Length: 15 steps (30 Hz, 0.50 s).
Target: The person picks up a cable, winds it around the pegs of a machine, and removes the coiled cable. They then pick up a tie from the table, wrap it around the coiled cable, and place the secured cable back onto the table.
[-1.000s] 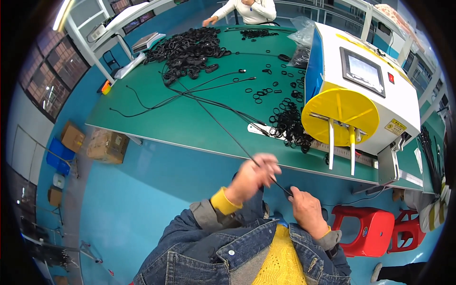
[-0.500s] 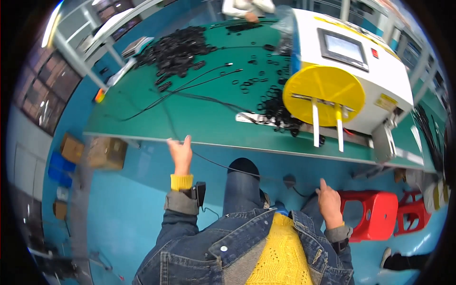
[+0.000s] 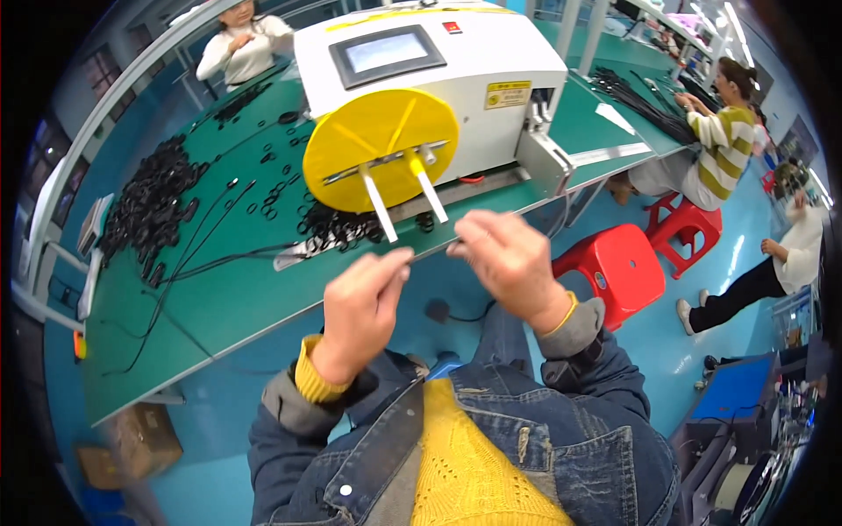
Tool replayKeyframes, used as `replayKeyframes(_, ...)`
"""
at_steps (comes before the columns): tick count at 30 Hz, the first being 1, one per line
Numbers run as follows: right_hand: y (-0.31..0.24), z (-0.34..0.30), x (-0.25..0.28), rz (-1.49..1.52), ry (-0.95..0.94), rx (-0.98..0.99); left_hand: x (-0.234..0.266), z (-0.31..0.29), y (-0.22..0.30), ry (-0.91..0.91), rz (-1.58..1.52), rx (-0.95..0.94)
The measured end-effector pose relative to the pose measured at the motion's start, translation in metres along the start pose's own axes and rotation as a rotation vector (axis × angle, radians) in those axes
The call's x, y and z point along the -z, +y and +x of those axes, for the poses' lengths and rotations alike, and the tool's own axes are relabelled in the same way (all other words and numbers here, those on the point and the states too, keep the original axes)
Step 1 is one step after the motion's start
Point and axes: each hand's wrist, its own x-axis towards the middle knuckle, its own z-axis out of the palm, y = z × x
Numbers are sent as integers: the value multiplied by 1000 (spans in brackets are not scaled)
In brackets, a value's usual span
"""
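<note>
My left hand (image 3: pixel 364 298) and my right hand (image 3: pixel 509 263) are raised in front of the table edge, close together, each closed in a pinch. Small dark ends show at both sets of fingertips; a thin black cable (image 3: pixel 197 344) trails blurred over the table edge toward my left hand. Its run between the hands cannot be made out. Just beyond my fingers, two pale prongs (image 3: pixel 380 206) stick out from the yellow disc (image 3: pixel 351 145) of a white winding machine (image 3: pixel 491 57). Neither hand visibly touches the prongs.
On the green table (image 3: pixel 237 320) lie a heap of black coiled cables (image 3: pixel 153 193), loose black rings (image 3: pixel 272 197) and long cables (image 3: pixel 228 252). Red stools (image 3: pixel 627 272) stand at right. Other people sit or stand beyond the table and at right. Cardboard boxes (image 3: pixel 149 438) sit lower left.
My hands, earlier wide apart with a cable stretched between them, have come up and together before the machine's prongs. My view has turned right, so the machine appears further left and larger.
</note>
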Motion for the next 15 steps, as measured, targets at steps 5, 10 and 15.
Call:
replayKeyframes(5, 17, 16, -29, -121, 60, -66, -3, 43, -18, 116, 127, 12)
replayKeyframes(10, 41, 16, -66, -96, -12, -176, -13, 64, -40, 150, 100, 49)
replayKeyframes(15, 53, 22, -89, -60, -42, -251, -19, 74, -51, 197, 94, 85)
